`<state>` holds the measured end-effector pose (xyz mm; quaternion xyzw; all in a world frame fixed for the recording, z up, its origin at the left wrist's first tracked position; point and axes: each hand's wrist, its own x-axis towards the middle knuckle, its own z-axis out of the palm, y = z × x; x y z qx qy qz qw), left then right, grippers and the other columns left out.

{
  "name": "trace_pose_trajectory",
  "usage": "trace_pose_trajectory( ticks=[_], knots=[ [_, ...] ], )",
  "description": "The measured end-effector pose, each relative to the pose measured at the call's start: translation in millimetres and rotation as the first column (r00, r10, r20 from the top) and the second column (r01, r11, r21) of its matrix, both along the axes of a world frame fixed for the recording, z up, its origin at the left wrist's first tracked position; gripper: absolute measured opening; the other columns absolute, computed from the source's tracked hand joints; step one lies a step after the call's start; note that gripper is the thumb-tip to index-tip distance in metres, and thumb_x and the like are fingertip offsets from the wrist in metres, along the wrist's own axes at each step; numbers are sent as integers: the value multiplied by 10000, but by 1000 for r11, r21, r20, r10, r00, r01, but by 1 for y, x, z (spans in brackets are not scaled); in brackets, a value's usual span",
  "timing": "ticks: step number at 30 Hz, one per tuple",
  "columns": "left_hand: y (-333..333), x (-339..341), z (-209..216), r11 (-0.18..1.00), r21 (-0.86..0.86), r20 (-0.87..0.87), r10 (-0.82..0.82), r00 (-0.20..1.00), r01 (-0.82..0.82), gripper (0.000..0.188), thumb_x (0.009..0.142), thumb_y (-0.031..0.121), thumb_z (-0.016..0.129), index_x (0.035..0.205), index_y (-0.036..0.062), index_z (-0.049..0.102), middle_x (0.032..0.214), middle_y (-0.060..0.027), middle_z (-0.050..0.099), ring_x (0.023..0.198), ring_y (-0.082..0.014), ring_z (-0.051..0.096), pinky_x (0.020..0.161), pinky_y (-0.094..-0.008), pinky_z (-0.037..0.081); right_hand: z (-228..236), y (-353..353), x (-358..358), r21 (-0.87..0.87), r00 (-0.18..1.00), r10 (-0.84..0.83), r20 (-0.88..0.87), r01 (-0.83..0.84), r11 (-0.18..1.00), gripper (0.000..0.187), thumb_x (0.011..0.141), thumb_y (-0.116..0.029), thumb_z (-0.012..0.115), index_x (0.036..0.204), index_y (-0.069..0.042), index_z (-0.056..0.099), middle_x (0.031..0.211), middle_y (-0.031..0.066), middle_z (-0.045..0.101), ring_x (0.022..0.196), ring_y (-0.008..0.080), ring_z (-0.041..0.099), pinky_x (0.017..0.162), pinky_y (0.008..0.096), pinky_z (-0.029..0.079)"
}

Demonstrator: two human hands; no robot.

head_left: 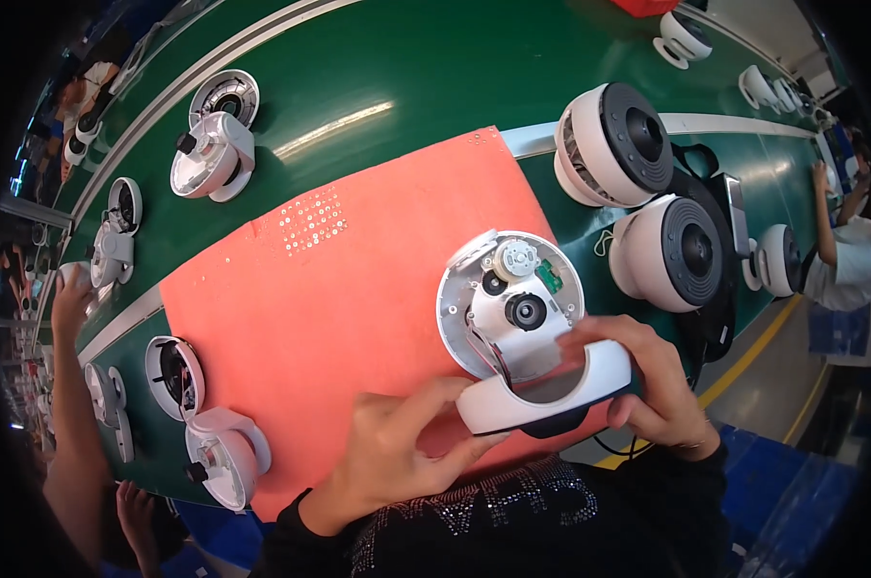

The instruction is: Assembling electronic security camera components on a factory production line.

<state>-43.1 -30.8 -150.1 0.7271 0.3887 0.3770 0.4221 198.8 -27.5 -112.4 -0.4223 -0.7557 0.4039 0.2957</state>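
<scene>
Both hands grip one white round plastic fan housing (512, 308) with its back open, lying on the orange-red mat (310, 318) near the front edge of the green worktop (406, 87). The left hand (397, 453) curls its fingers and thumb around the white curved base collar (541, 390) at the lower left, closed on it. The right hand (647, 385) wraps the collar's right side, index finger laid along the top rim, also closed on it.

The step in hand looks like seating the collar against the housing. To do it well, I judge the collar should be kept level with even pressure from both sides, and the thin dark wires (479, 347) running down from the inside should be kept clear of the seam so that they are not pinched.

The housing shows a grey inner plate, a small black round motor hub (526, 311), a pale toothed gear (518, 258) above it and a little green circuit board (549, 277) to the right. A dark part shows beneath the collar.

Two finished white fans with black ribbed fronts (637, 183) stand just beyond the mat on the right. More open housings (214, 135) lie along the worktop to the left, where another person's hand (69, 299) reaches.
</scene>
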Motion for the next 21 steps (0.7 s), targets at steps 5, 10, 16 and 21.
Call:
trace_pose_trajectory(
  ticks=[5,10,16,21],
  knots=[
    [14,0,11,983,-181,62,-20,998,31,353,665,100,750,937,-39,573,828,-139,661,772,-194,660,693,-263,534,10,-1,10,-310,991,-117,-60,93,946,576,764,-119,651,1234,33,354,1138,188,491,1043,274,545,857,331,449],
    [36,12,6,927,-376,107,27,994,15,308,703,68,719,927,-56,549,801,-134,661,744,-181,659,683,-278,541,-7,21,12,-446,947,-246,-208,132,885,537,775,-46,587,1250,11,341,1133,142,509,1013,188,540,832,291,450],
    [45,8,-3,810,-584,217,84,972,60,217,729,73,703,855,-50,577,738,-98,655,669,-111,636,606,-217,509,-7,40,11,-623,918,-300,-258,80,778,489,806,-13,552,1248,-14,344,1060,112,574,917,127,574,775,239,458],
    [35,0,-5,802,-591,281,109,953,83,201,749,104,693,847,-38,591,693,-68,644,626,-71,606,565,-194,482,-1,32,0,-634,947,-279,-162,116,765,526,791,-84,567,1254,7,336,1088,119,554,1010,175,542,860,278,420]
  ],
)
